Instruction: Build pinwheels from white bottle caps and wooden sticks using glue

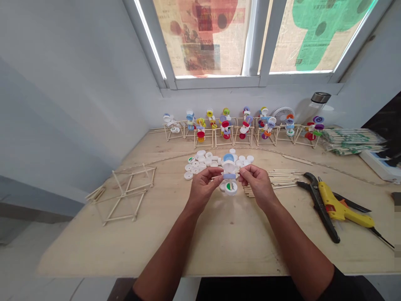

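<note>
Left hand [203, 187] and right hand [255, 184], nearly closed, pinch a bottle-cap assembly [229, 177]. Its middle seems hidden between them, hard to make out.

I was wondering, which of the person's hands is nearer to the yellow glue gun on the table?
Right: the right hand is nearer, up over the table to the gun's left in view. The left hand is farther away, beyond the right hand from the yellow glue gun.
</note>
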The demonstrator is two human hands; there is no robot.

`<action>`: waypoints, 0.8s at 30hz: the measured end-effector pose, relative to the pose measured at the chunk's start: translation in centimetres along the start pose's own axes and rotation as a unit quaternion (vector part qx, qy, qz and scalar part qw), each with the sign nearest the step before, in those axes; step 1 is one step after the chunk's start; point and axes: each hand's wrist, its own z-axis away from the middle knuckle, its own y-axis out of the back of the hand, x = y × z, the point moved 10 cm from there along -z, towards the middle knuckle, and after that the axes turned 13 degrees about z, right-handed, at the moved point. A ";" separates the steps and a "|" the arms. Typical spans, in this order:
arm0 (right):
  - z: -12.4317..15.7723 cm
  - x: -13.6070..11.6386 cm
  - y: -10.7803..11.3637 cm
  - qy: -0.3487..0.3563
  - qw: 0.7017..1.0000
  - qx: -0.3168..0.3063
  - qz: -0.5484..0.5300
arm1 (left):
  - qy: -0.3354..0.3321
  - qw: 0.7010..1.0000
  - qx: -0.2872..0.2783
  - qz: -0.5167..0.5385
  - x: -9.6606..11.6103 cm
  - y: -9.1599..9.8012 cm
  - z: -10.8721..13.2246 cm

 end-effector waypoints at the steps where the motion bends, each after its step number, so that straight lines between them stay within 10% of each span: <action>1: 0.0 0.0 0.0 0.000 1.000 -0.001 -0.001 | 0.000 1.000 0.000 -0.002 0.0 0.0 0.0; 24: -0.1 -0.3 0.2 0.026 1.000 -0.001 -0.001 | 0.004 1.000 0.014 -0.001 -0.1 0.6 -0.3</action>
